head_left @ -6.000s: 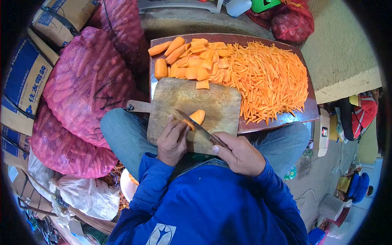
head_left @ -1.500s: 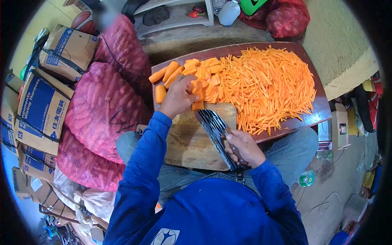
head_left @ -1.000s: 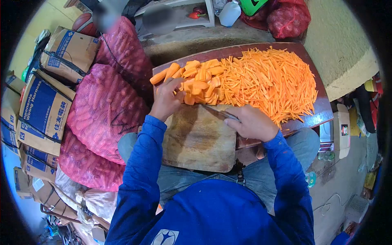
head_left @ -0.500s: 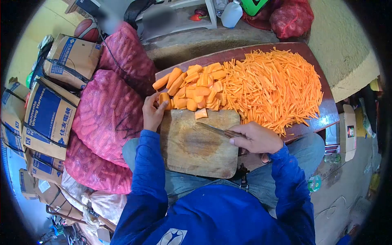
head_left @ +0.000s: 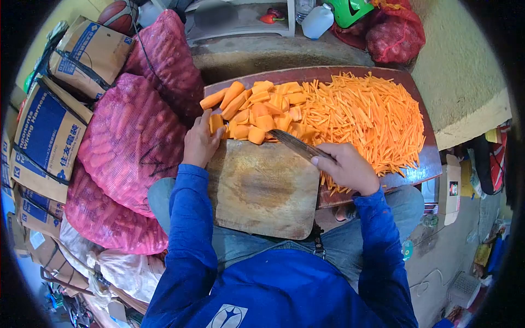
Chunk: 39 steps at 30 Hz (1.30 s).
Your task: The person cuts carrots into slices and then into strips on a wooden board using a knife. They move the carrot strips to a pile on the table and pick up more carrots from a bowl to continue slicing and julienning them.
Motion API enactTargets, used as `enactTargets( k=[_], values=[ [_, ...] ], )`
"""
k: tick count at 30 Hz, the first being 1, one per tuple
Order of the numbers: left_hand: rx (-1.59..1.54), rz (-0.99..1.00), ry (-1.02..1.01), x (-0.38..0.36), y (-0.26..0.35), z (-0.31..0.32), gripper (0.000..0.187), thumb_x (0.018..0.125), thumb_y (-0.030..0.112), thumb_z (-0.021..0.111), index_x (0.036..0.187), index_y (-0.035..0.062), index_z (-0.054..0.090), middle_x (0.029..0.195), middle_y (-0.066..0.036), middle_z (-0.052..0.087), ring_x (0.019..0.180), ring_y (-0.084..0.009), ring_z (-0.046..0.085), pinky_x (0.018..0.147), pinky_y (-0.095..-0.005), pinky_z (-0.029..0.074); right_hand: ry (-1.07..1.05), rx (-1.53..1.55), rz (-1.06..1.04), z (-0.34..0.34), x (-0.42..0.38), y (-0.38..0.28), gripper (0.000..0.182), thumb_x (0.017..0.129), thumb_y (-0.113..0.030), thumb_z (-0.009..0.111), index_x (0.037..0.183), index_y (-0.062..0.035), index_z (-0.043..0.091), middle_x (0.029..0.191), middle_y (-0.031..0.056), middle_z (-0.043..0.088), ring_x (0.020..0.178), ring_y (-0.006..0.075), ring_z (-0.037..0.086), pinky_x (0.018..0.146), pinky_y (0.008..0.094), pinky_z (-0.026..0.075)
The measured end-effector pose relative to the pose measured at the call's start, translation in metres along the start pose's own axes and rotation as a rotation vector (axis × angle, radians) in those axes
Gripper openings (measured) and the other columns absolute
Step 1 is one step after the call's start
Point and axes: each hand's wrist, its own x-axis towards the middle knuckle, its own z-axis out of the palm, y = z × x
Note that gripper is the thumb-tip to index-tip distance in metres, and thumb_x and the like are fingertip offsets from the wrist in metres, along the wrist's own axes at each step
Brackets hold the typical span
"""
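A wooden cutting board (head_left: 265, 188) rests across the lap, against the edge of a dark red table (head_left: 432, 158). Its top is bare and stained. Behind it lie thick carrot chunks (head_left: 257, 112), and to their right a large heap of thin carrot sticks (head_left: 372, 120). My right hand (head_left: 348, 165) is closed around the handle of a knife (head_left: 298, 144), whose tip touches the chunks at the board's far edge. My left hand (head_left: 201, 140) is at the board's far left corner, its fingers round a carrot chunk (head_left: 216, 123) at the end of the pile.
Pink mesh sacks (head_left: 131, 142) and cardboard boxes (head_left: 52, 139) stand on the left. At the back are a white jug (head_left: 318, 22), a green object (head_left: 348, 11) and a red mesh bag (head_left: 395, 35). An open carton (head_left: 451, 188) is on the right.
The knife has moved from above the board up to the chunks, and its tip now meets them. The loose piece on the board's far edge is off the board. The view has shifted slightly.
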Motion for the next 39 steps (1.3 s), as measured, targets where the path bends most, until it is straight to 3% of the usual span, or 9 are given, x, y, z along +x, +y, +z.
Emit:
enactTargets(
  k=[4,6,7,10,14,19,24,34,39],
  values=[
    [0.015,0.036,-0.009,0.0,-0.005,0.0,0.066,0.095,0.038,0.08,0.147,0.0054,0.056,0.12,-0.024,0.07,0.105,-0.0454,0.072,0.085,-0.0535,0.059,-0.03,0.068,0.078,-0.005,-0.001,0.008,0.03,0.103,-0.027,0.069,0.095,0.0022,0.067,0.067,0.0172,0.059,0.062,0.0281,0.065,0.061,0.0452,0.049],
    [0.017,0.04,-0.018,0.0,-0.005,-0.001,0.067,0.095,0.039,0.08,0.147,0.0054,0.056,0.119,-0.025,0.069,0.103,-0.0462,0.072,0.083,-0.0538,0.059,-0.06,0.179,0.186,-0.013,-0.003,0.007,0.03,0.105,-0.026,0.067,0.092,0.001,0.067,0.062,0.0064,0.055,0.057,0.0155,0.061,0.055,0.0374,0.047],
    [0.028,0.01,-0.034,0.0,-0.004,-0.002,0.069,0.094,0.042,0.081,0.147,0.0062,0.056,0.122,-0.024,0.068,0.105,-0.0449,0.071,0.085,-0.0526,0.058,-0.063,0.178,0.183,-0.018,-0.005,0.01,0.03,0.105,-0.026,0.067,0.092,0.001,0.067,0.062,0.0064,0.055,0.057,0.0155,0.061,0.055,0.0374,0.047],
    [0.069,0.06,0.017,-0.001,0.004,-0.005,0.074,0.09,0.047,0.083,0.148,0.0083,0.057,0.127,-0.021,0.065,0.114,-0.0412,0.066,0.092,-0.0515,0.054,-0.112,0.429,0.276,-0.029,-0.016,0.019,0.032,0.108,-0.028,0.064,0.086,-0.0042,0.067,0.064,-0.0048,0.055,0.048,0.004,0.049,0.045,0.0226,0.038],
    [0.045,0.278,0.064,-0.007,0.037,-0.008,0.084,0.084,0.054,0.086,0.15,0.0111,0.058,0.136,-0.015,0.059,0.13,-0.0336,0.055,0.11,-0.0537,0.04,-0.091,0.54,0.238,-0.033,-0.025,0.022,0.029,0.107,-0.028,0.067,0.094,-0.0018,0.071,0.065,-0.0035,0.057,0.047,0.0048,0.049,0.045,0.0229,0.037],
    [0.056,0.38,0.042,-0.012,0.061,0.004,0.086,0.081,0.054,0.088,0.149,0.0113,0.058,0.135,-0.014,0.06,0.128,-0.0334,0.056,0.117,-0.057,0.032,0.089,0.794,0.273,-0.03,-0.028,0.021,0.036,0.105,-0.029,0.069,0.122,0.0025,0.073,0.071,-0.0003,0.061,0.047,0.0045,0.05,0.043,0.021,0.036],
    [0.05,0.319,0.057,-0.007,0.053,0.014,0.086,0.081,0.041,0.091,0.153,0.0116,0.055,0.142,-0.015,0.056,0.136,-0.0368,0.051,0.112,-0.0554,0.035,0.138,0.74,0.284,-0.028,-0.025,0.019,0.034,0.106,-0.028,0.068,0.121,0.0018,0.072,0.071,-0.0008,0.061,0.046,0.0045,0.049,0.043,0.021,0.036],
    [0.008,0.42,0.094,-0.009,0.045,0.007,0.08,0.082,0.042,0.09,0.149,0.0091,0.06,0.137,-0.016,0.06,0.13,-0.0352,0.056,0.116,-0.0546,0.034,0.076,0.787,0.26,-0.047,-0.045,0.033,0.035,0.103,-0.026,0.071,0.123,0.0026,0.074,0.073,-0.0008,0.062,0.048,0.0042,0.05,0.044,0.0213,0.036],
    [0.04,0.35,0.112,-0.005,0.04,-0.005,0.074,0.085,0.036,0.088,0.148,0.0086,0.059,0.137,-0.016,0.06,0.131,-0.0354,0.056,0.109,-0.052,0.037,-0.345,0.644,0.289,-0.036,-0.041,0.019,0.041,0.104,-0.03,0.073,0.131,-0.0006,0.073,0.075,-0.0033,0.064,0.054,0.0032,0.052,0.047,0.0216,0.04]
  ],
)
